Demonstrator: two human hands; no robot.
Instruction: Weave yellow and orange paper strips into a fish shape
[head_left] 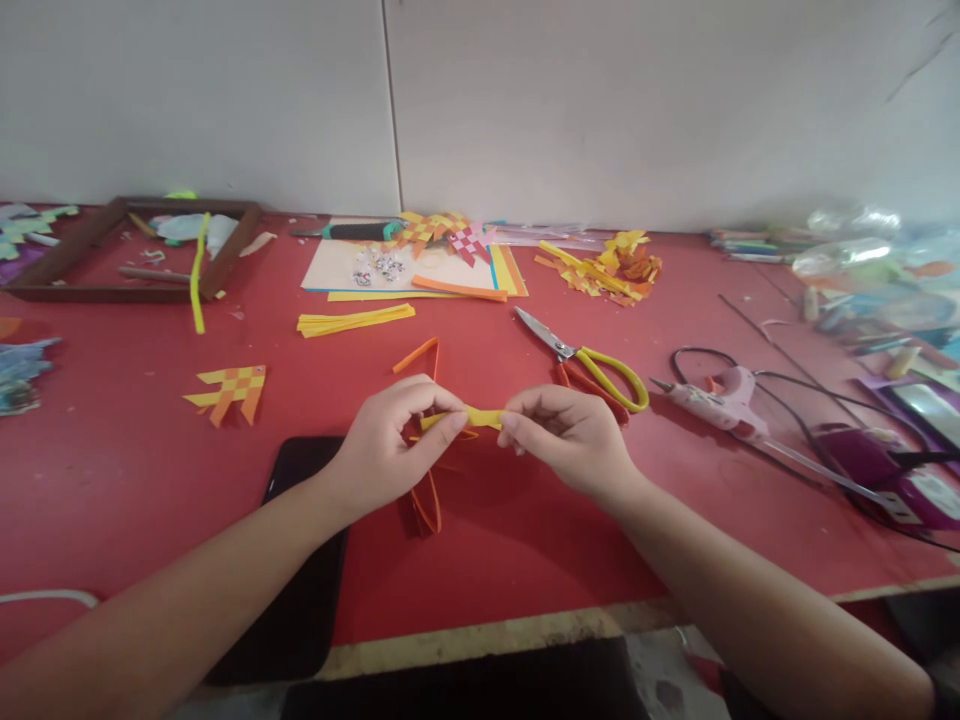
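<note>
Between my two hands a yellow paper strip (484,417) is stretched out above the table. My left hand (397,435) pinches it near its left part, thumb against fingers. The right end is pinched by my right hand (566,435). Folded orange paper strips (427,500) show behind and below my left hand, partly hidden by it. To the left lies a woven yellow and orange paper fish (229,393). Scissors (581,358) with yellow and red handles rest just beyond my right hand.
A black phone-like slab (300,570) lies under my left forearm. Yellow strips (356,319), paper sheets (322,262) and paper scraps (607,268) lie farther back. A pink glue gun (720,405) with its cord is at right, a brown frame (97,293) at back left.
</note>
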